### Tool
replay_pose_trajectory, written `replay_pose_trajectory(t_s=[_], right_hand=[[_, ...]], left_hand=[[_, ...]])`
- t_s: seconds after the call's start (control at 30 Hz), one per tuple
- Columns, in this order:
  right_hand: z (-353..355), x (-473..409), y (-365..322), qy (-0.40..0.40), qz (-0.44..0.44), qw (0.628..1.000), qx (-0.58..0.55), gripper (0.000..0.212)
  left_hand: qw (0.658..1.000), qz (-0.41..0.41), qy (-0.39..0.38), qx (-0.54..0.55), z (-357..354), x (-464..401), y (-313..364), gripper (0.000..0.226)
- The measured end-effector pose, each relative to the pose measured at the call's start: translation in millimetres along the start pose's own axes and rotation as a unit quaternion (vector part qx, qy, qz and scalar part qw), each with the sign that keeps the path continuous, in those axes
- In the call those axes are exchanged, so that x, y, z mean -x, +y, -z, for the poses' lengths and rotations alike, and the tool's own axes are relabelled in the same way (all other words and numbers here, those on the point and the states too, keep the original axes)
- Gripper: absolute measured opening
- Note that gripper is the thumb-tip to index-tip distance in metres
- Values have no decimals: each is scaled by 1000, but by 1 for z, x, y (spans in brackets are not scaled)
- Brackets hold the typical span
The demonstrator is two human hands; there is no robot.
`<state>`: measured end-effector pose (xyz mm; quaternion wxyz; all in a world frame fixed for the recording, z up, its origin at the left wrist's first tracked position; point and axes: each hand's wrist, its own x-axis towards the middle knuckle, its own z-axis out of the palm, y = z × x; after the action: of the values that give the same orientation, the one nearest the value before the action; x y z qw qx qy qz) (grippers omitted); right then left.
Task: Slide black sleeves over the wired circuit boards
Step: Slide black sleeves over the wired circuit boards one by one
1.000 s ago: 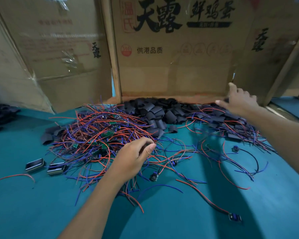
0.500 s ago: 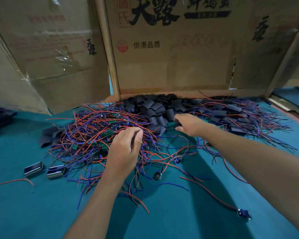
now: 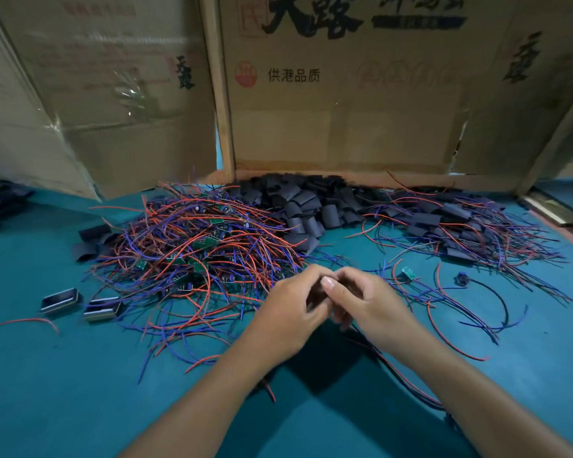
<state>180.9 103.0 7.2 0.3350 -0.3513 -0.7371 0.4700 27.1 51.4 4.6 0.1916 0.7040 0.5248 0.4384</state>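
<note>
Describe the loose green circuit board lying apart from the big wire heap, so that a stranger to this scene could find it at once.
Start at the big tangled heap of red and blue wires on the teal table, then look past the person's right hand. There a small green circuit board lies alone on bare teal. Unlike the heap's half-buried boards, it lies fully exposed.

Lying directly on the teal felt-covered table (image 3: 63,391): a tangled heap of red and blue wired circuit boards (image 3: 192,246), a pile of black sleeves (image 3: 305,206), two small metal casings (image 3: 80,304).
</note>
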Motion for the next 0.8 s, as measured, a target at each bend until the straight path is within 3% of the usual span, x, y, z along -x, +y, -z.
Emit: replay_pose_trajectory(t_s=[0.17, 0.33, 0.43, 0.53, 0.6, 0.7, 0.8], right_hand=[[-3, 4, 2, 2, -1, 994, -105, 21], [-3, 2, 7, 33, 33, 998, -41, 7], [0, 2, 6, 40, 26, 998, -40, 9], [4, 3, 5, 44, -3, 995, -84, 13], [4, 5, 5, 40, -8, 995, -91, 19], [-1, 8, 6, 27, -13, 996, -89, 29], [-7, 10, 6, 12, 4, 999, -52, 31]], left_hand=[[998, 24, 41, 42, 2, 0, 2, 29], [994, 12, -84, 68, 8, 3, 4, 56], [997, -11, -56, 48, 21, 0, 5, 48], [990, -35, 107, -86, 50, -9, -11, 23], [952, 18, 177, -248, 73, -12, -34, 20], [909, 132, 154, -363, 93, -9, -64, 31], [896, 139, 153, -393, 95, -7, -74, 30]])
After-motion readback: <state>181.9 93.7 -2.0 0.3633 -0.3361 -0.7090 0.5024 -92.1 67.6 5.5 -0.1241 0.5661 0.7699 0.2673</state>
